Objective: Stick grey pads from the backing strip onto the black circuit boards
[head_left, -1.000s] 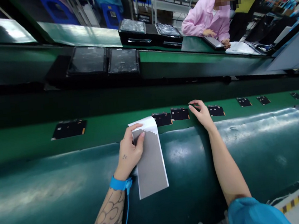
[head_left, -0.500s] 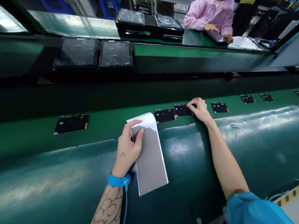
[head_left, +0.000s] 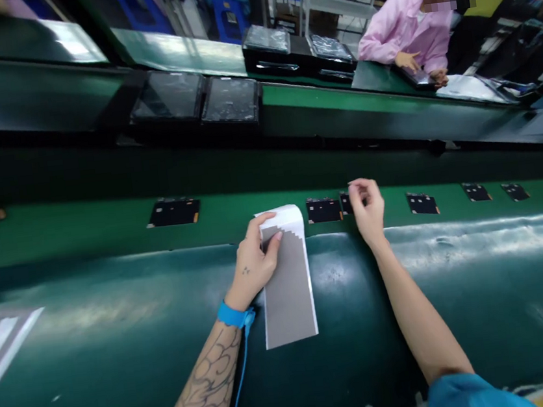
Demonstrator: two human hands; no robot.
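Note:
My left hand (head_left: 253, 264) grips the top of a long white backing sheet (head_left: 289, 299) carrying a grey pad with a stepped upper edge. The sheet's lower part lies against the curved dark green cover (head_left: 362, 311). My right hand (head_left: 367, 209) has its fingertips pinched together just above a small black panel (head_left: 346, 203) on the green conveyor belt (head_left: 107, 223). I cannot tell whether those fingers hold anything small. Another black panel (head_left: 324, 210) sits just left of that hand, partly near the sheet's top.
Several more black panels lie along the belt. A blue wrist strap (head_left: 232, 314) with a cord (head_left: 238, 390) is on my left wrist. Across a farther belt (head_left: 339, 104), a person in pink (head_left: 403, 25) handles a dark tablet-like panel (head_left: 414, 76). Several dark screens (head_left: 230, 99) lie there.
The whole view has shifted right and the belt's panels moved with it. My right hand has lifted slightly off the black panel, fingers pinched. The left hand still grips the sheet.

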